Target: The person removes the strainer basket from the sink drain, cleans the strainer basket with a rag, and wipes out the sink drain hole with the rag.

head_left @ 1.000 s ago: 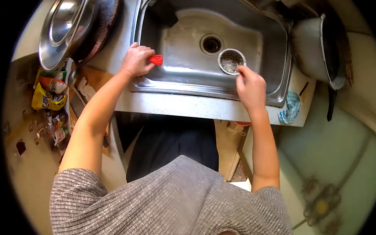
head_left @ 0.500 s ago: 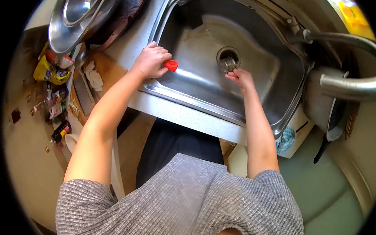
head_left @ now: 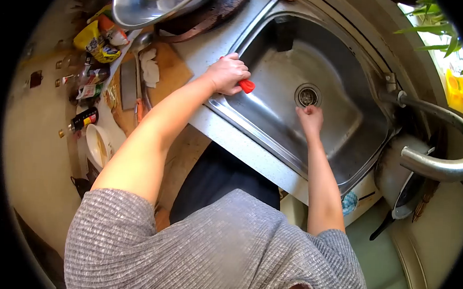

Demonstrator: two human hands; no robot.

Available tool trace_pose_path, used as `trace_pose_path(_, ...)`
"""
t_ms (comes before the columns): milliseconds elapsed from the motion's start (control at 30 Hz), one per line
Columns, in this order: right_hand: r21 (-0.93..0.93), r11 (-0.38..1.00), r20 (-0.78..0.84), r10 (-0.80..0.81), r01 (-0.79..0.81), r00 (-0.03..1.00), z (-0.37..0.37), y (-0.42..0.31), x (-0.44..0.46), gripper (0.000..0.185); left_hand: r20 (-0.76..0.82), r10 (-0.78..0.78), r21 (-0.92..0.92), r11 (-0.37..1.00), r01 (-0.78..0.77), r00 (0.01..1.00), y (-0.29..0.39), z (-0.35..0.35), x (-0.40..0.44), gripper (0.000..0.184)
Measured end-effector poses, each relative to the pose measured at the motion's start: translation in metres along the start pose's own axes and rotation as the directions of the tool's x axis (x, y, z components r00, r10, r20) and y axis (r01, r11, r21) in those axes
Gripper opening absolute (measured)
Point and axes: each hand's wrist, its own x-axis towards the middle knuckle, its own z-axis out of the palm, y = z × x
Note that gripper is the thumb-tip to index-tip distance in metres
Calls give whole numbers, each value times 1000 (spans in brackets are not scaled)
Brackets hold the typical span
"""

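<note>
Right hand (head_left: 310,117), centre-right of frame: fingers bunched at the near rim of the strainer cup (head_left: 309,98), which sits in the sink (head_left: 341,115) drain; bits visible inside the cup. Can't tell if the fingertips grip the rim or just touch it.

Left hand (head_left: 228,74), just above centre: closed around a red item (head_left: 247,86), one end poking out below the fingers, over the sink's left edge. Can't tell what it is.

Faucet (head_left: 437,166) at right, its spout end well apart from both hands. Metal bowl (head_left: 136,14) upper left on the bench (head_left: 237,142); cutting board (head_left: 173,75) below it. Blue-white cloth (head_left: 349,203) lower right, near the sink corner.
</note>
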Motion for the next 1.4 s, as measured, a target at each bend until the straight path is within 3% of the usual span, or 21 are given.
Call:
trace_pose_path(67, -21, 998, -140, -69, 67, 988, -9, -18, -21, 21, -2, 15, -1, 1000, -15, 1000, -1, 4, -2, 22)
trace_pose_path(167, -168, 966, -163, -224, 196, 961, -12, -8, -31, 16, -13, 34, 10, 999, -34, 999, -5, 6, -2, 21)
trace_pose_path(333, -238, 971, -202, -15, -34, 979, -15, 13, -47, 25, -30, 43, -7, 999, -43, 999, -3, 3, -3, 21)
trace_pose_path(433, -260, 965, -103, -2, -25, 995, -72, -23, -69, 26, -51, 41, -33, 999, -43, 998, -5, 9, -6, 21)
trace_pose_path(533, -287, 951, -278, -202, 120, 939, -91, -21, -88, 20, -85, 38, -46, 998, -42, 996, -6, 17, -3, 18)
trace_pose_path(600, -360, 912, -395, -339, 196, 854, -97, -19, -101, 19, -89, -24, -85, 996, 16, 996, -2, 21, 3, 15)
trace_pose_path(633, -386, 893, -424, -393, 229, 816, -101, -17, -105, 19, -271, -73, -222, 975, 11, 960, 3, 24, 2, 14)
trace_pose_path(667, -323, 923, -450, -345, 210, 824, -104, -16, -108, 23, -428, -142, -277, 961, 20, 893, 12, 25, 1, 16)
trace_pose_path(700, -336, 928, -431, -305, 163, 849, -108, -11, -111, 13, -434, -264, -380, 920, 90, 862, 24, 12, -1, 19)
trace_pose_path(767, -523, 842, -410, -381, 128, 829, -107, 0, -111, 50, -483, -472, -606, 788, 108, 737, 49, -11, -9, 21)
trace_pose_path(867, -309, 946, -465, -241, 98, 852, -95, 12, -112, 82, -360, -695, -877, 480, 29, 623, 78, -22, -23, 25)
trace_pose_path(967, -4, 1000, -343, 21, -24, 939, -96, 18, -113, 84, -301, -766, -938, 346, -30, 568, 87, -16, -43, 40)
trace_pose_path(1033, 39, 998, -377, 56, -44, 925, -93, -7, -126, 85, -219, -820, -956, 288, 51, 528, 85, -17, -62, 50)
trace_pose_path(1100, 76, 997, -406, 57, -29, 912, -91, -19, -133, 87, -172, -853, -934, 300, 193, 493, 73, -22, -81, 49)
trace_pose_path(1167, 117, 993, -422, 34, 18, 906, -90, -19, -133, 88, -220, -865, -916, 342, 208, 452, 56, -33, -98, 43)
trace_pose_path(1267, 242, 969, -363, 49, 43, 931, -92, -13, -127, 87, -488, -787, -794, 580, 183, 378, 21, -17, -107, 40)
trace_pose_path(1367, 296, 955, -311, 69, 28, 948, -98, -34, -136, 86, -440, -834, -794, 535, 289, 333, 8, -23, -110, 38)
trace_pose_path(1400, 214, 976, -312, 41, 29, 949, -99, -37, -138, 88, -330, -875, -808, 456, 373, 355, 7, -26, -111, 47)
